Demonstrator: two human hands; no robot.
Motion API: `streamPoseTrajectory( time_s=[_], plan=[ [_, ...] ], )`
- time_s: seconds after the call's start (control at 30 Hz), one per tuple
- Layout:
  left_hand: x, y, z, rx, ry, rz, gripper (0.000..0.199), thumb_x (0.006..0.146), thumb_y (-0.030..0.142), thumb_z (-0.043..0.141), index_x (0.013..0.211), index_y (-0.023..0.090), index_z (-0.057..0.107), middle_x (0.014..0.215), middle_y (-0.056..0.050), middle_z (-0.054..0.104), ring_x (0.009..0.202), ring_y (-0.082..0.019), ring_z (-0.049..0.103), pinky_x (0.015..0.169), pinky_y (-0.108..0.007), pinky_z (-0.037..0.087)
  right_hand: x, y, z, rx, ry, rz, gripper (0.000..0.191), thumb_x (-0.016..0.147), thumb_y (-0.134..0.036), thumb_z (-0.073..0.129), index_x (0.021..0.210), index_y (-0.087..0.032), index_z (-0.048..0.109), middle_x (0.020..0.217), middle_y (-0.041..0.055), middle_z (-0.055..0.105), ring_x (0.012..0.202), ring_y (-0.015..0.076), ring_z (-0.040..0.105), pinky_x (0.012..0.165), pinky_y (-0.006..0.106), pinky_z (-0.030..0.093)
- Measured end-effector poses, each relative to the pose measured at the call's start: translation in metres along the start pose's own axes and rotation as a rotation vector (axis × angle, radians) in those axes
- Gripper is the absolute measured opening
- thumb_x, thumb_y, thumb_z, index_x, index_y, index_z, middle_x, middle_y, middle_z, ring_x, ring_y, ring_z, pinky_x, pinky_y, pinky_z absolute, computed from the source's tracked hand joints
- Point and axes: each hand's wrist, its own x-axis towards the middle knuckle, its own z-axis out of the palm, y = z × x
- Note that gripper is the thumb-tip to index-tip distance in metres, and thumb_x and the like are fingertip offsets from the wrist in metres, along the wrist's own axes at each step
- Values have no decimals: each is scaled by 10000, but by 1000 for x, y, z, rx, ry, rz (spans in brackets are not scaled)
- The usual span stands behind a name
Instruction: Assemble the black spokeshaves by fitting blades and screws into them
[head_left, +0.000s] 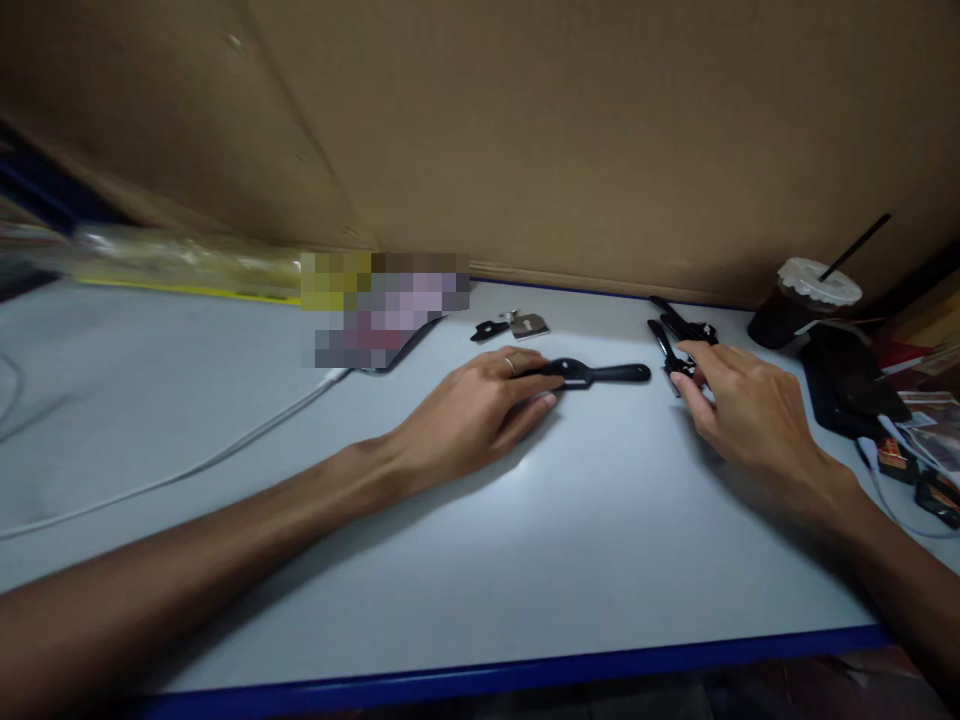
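My left hand [487,410], a ring on one finger, is closed on the left end of a black two-handled tool body [619,373] lying on the white table [480,580]. Behind that hand lie a black metal piece [489,329], a small screw and a grey metal plate [532,325]. My right hand [750,410] is at the right, its thumb and index finger closed on a black tool [660,340] that its fingers partly cover. Just behind it rests another black tool [675,318].
At the right stand a lidded cup with a black straw [802,300], a black box [844,380], cables and small packets. A blurred-out device with a white cable [247,438] and a plastic-wrapped yellow roll [187,262] lie at the left. Cardboard [525,140] rises behind.
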Motion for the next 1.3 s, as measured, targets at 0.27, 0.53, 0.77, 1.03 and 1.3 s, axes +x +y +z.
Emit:
streamPoseTrajectory(
  time_s=[0.27, 0.53, 0.77, 1.03, 1.3],
  plan=[
    [7, -19, -6, 16, 71, -160, 589, 1045, 492, 396, 1530, 164, 462, 1612, -154, 407, 1521, -334, 318, 1231, -565, 301, -14, -21, 5, 218, -135, -426, 273, 1029, -266, 518, 1245, -187, 666, 1019, 105, 655, 959, 245, 557, 697, 312, 427],
    [10, -46, -3, 27, -209, -210, 659, 1066, 546, 239, 1566, 149, 400, 1675, -135, 287, 1565, -298, 225, 1275, -517, 213, -15, -26, 2, 239, -142, -420, 261, 1014, -229, 538, 1221, -167, 684, 988, 101, 659, 953, 246, 554, 699, 321, 433],
    [5, 0, -12, -154, -354, -16, 615, 1092, 499, 183, 1606, 186, 314, 1678, -47, 278, 1582, -219, 168, 1306, -477, 134, -20, -30, -1, 231, -124, -520, 226, 1001, -236, 581, 1174, -144, 692, 962, 98, 665, 902, 231, 581, 688, 321, 450],
    [-7, 25, -10, -310, -346, 74, 642, 1080, 557, 232, 1641, 245, 193, 1698, -44, 221, 1573, -240, 207, 1301, -460, 202, -26, -41, -3, 362, -36, -588, 231, 1033, -249, 519, 1103, -123, 700, 919, 93, 669, 854, 224, 596, 642, 327, 461],
    [-5, 30, -14, -220, 49, 70, 342, 1035, 363, 451, 1261, 161, 608, 1241, -124, 678, 1151, -260, 613, 991, -436, 524, -14, -24, 14, 495, -77, -266, 243, 986, -217, 589, 1209, -183, 679, 998, 75, 654, 867, 211, 620, 742, 347, 497]
  ],
)
